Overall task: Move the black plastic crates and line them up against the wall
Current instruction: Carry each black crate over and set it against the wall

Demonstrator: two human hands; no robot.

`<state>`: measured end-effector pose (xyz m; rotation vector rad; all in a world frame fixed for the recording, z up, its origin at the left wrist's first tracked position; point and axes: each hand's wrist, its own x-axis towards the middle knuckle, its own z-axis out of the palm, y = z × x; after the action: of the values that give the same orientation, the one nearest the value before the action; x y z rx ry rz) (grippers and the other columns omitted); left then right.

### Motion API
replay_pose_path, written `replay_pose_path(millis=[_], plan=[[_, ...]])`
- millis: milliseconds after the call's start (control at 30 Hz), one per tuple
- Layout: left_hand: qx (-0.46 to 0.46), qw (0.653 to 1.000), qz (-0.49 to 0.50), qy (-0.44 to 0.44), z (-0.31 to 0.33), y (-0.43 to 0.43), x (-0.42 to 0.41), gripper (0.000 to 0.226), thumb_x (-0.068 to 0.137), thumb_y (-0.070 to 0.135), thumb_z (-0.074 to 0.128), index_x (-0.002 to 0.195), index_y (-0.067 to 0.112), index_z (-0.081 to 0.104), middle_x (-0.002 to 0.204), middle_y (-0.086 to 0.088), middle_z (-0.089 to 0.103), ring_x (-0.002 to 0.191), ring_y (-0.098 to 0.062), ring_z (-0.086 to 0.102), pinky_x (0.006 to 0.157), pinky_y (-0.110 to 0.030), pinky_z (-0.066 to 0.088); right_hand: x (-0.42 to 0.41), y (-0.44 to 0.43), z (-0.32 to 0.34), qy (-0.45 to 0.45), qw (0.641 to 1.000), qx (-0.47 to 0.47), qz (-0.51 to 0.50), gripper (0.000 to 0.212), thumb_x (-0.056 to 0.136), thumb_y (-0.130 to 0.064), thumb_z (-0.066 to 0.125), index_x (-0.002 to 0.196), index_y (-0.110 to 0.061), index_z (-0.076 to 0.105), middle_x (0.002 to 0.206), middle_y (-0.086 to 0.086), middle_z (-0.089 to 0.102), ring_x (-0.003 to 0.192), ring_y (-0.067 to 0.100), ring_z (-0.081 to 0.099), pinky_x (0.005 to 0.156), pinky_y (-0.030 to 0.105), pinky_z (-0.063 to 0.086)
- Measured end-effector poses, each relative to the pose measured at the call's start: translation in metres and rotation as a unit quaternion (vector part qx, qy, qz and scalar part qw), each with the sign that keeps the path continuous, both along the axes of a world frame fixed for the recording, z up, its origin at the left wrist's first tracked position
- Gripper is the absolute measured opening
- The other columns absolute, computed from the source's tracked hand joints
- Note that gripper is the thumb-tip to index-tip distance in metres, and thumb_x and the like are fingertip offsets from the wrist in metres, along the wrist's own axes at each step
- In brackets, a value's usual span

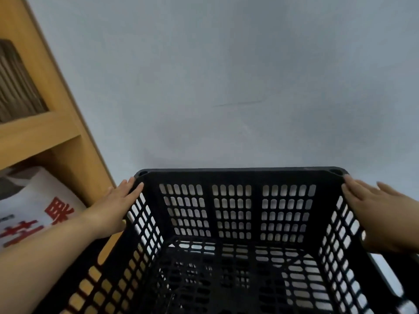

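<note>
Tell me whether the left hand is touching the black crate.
Touching. The head view shows the left hand lying flat against the black crate, its straight fingers overlapping the left rim by the far corner, with no gap.

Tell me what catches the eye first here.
A big black slotted crate fills the lower middle, its far rim toward the pale wall. The left hand and right hand lie flat with straight fingers against its outer sides near the far corners. At left stands a wooden shelf holding a white red-printed bag.
</note>
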<state>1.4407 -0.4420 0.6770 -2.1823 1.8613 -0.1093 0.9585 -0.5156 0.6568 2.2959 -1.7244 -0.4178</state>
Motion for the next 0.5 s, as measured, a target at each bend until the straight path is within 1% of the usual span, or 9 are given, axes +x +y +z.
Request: replay_pose_path(millis=[67,100,133,167,200,267,367,433,500], plan=[[0.0,1.0,-0.013,0.018,-0.013,-0.011,0.024,0.103,0.082,0.004,0.058,0.142,0.023,-0.024,0.153,-0.007,-0.027,0.142,-0.021,-0.019,0.114,-0.034,-0.006,0.02,0.002,-0.012,-0.03,0.999,-0.005,-0.014,0.111,0.07,-0.057,0.054,0.147,-0.007,-0.008,0.155,0.009,-0.02,0.145,0.017,-0.001,0.116,0.038,0.005],[0.004,1.0,-0.016,0.022,-0.019,-0.016,0.033,0.103,0.082,0.002,0.057,0.141,0.023,-0.024,0.152,-0.006,-0.028,0.142,-0.021,-0.02,0.114,-0.034,-0.007,0.028,0.004,-0.018,-0.047,0.999,-0.015,0.004,0.115,0.063,-0.059,0.059,0.148,-0.004,0.003,0.157,0.012,-0.009,0.145,0.019,0.011,0.115,0.041,0.014],[0.006,0.999,-0.022,0.022,-0.025,-0.021,0.043,0.103,0.082,0.001,0.056,0.14,0.024,-0.026,0.152,-0.006,-0.028,0.141,-0.021,-0.02,0.114,-0.034,-0.007,0.036,0.003,-0.027,-0.026,1.0,-0.013,0.005,0.121,0.049,-0.062,0.066,0.145,0.0,0.025,0.155,0.017,0.012,0.139,0.023,0.031,0.109,0.046,0.029],[0.004,0.999,-0.028,0.023,-0.032,-0.027,0.053,0.103,0.082,0.001,0.056,0.138,0.024,-0.027,0.152,-0.007,-0.029,0.141,-0.021,-0.02,0.114,-0.034,-0.008,0.039,-0.001,-0.04,-0.006,1.0,-0.028,0.003,0.124,0.029,-0.063,0.071,0.131,0.004,0.048,0.145,0.021,0.037,0.123,0.026,0.053,0.095,0.048,0.043],[0.002,0.999,-0.034,0.024,-0.038,-0.032,0.062,0.103,0.082,0.001,0.056,0.136,0.024,-0.029,0.152,-0.007,-0.029,0.141,-0.021,-0.021,0.113,-0.034,-0.009,0.04,-0.006,-0.054,-0.028,0.999,-0.036,-0.003,0.122,0.013,-0.061,0.071,0.116,0.005,0.062,0.131,0.022,0.053,0.106,0.028,0.064,0.082,0.049,0.051],[0.009,0.999,-0.045,0.025,-0.049,-0.04,0.077,0.104,0.082,0.001,0.057,0.134,0.024,-0.03,0.151,-0.007,-0.03,0.141,-0.021,-0.021,0.112,-0.034,-0.01,0.046,-0.009,-0.076,-0.027,0.999,-0.025,-0.024,0.119,0.003,-0.057,0.068,0.104,0.005,0.068,0.119,0.021,0.062,0.093,0.028,0.069,0.072,0.048,0.053],[0.025,0.998,-0.045,0.027,-0.064,-0.046,0.095,0.103,0.083,0.002,0.056,0.138,0.02,-0.029,0.15,-0.006,-0.031,0.141,-0.021,-0.021,0.112,-0.033,-0.01,0.064,0.0,-0.082,-0.011,1.0,-0.015,-0.025,0.118,0.002,-0.055,0.069,0.103,0.005,0.068,0.117,0.021,0.064,0.093,0.027,0.069,0.072,0.047,0.053],[0.026,0.998,-0.049,0.033,-0.073,-0.049,0.106,0.104,0.083,0.003,0.057,0.136,0.021,-0.03,0.15,-0.006,-0.032,0.141,-0.02,-0.022,0.114,-0.034,-0.007,0.075,0.005,-0.085,-0.009,0.999,0.013,-0.041,0.118,0.003,-0.055,0.07,0.104,0.006,0.067,0.118,0.022,0.063,0.094,0.027,0.069,0.081,0.045,0.051],[0.028,0.997,-0.05,0.041,-0.08,-0.049,0.114,0.104,0.083,0.004,0.057,0.133,0.024,-0.032,0.15,-0.005,-0.033,0.14,-0.019,-0.022,0.114,-0.034,-0.006,0.082,0.01,-0.087,-0.022,0.998,0.031,-0.054,0.118,0.005,-0.056,0.072,0.105,0.006,0.066,0.119,0.022,0.062,0.095,0.027,0.068,0.094,0.039,0.038]])
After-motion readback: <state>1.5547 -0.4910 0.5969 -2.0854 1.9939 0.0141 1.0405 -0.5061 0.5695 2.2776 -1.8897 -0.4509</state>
